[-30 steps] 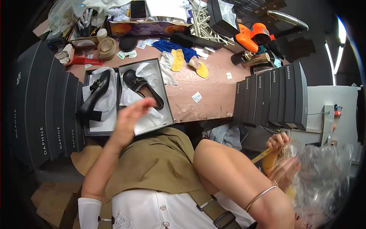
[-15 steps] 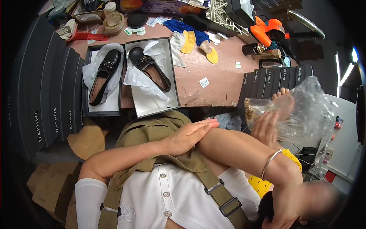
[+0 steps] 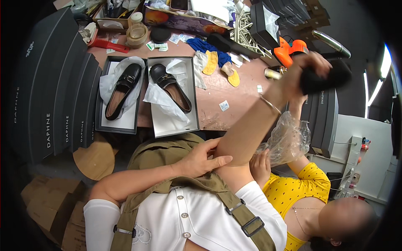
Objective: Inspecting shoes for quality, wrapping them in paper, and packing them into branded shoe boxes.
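My right arm reaches up over the table's right side, a bangle (image 3: 270,103) on its wrist. My right hand (image 3: 312,66) is closed on a black object (image 3: 328,78), too smeared to tell its kind. Against the inside of my right elbow rests my left hand (image 3: 205,158), holding nothing, thumb apart from the fingers. In front of me stand two grey box halves, each with white tissue and a black loafer: the left loafer (image 3: 124,90) in one, the right loafer (image 3: 171,88) in the other. Both loafers have metal trim.
Dark shoe boxes (image 3: 63,100) are stacked at left, more boxes (image 3: 320,121) at right. A co-worker in yellow handles a clear plastic bag (image 3: 289,140) beside my arm. An orange heat gun (image 3: 289,52), blue cloth (image 3: 201,45) and a tub (image 3: 136,35) lie farther back.
My right hand has swung from the lower right up over the table's right side, now with the black object. My left hand's thumb has spread. The co-worker's bag has moved left and lower.
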The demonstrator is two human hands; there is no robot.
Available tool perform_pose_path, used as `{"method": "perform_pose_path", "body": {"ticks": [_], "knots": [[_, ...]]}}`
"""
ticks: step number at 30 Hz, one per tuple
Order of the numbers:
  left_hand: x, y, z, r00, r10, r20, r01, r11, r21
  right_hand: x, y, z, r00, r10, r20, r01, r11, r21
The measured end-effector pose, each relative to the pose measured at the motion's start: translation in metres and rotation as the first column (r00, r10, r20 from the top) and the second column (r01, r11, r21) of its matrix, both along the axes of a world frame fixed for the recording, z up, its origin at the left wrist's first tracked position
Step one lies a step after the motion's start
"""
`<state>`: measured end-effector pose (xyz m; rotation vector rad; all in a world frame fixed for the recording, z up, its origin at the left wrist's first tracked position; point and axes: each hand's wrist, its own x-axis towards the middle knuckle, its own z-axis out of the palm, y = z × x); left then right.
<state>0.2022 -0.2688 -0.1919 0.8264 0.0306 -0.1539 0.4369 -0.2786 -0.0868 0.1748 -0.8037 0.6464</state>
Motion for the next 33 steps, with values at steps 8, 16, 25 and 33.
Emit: {"method": "perform_pose_path", "body": {"ticks": [8, 16, 25, 33], "knots": [[-0.003, -0.005, -0.033, 0.930, 0.215, -0.297, -0.099, 0.927, 0.361, 0.007, 0.014, -0.143, 0.857, -0.073, -0.510, -0.160, 0.903, -0.399], [-0.001, -0.005, -0.041, 0.939, 0.146, -0.313, -0.073, 0.969, 0.235, 0.027, 0.044, -0.155, 0.821, -0.013, -0.571, -0.214, 0.920, -0.329], [0.006, 0.006, -0.040, 0.906, -0.064, -0.419, -0.009, 0.985, -0.172, 0.034, 0.050, -0.163, 0.810, -0.057, -0.584, -0.188, 0.917, -0.351], [-0.027, 0.035, -0.055, 0.954, -0.104, -0.281, 0.136, 0.986, 0.096, 0.060, -0.002, -0.208, 0.833, -0.457, -0.313, 0.035, 0.607, -0.794]]}}
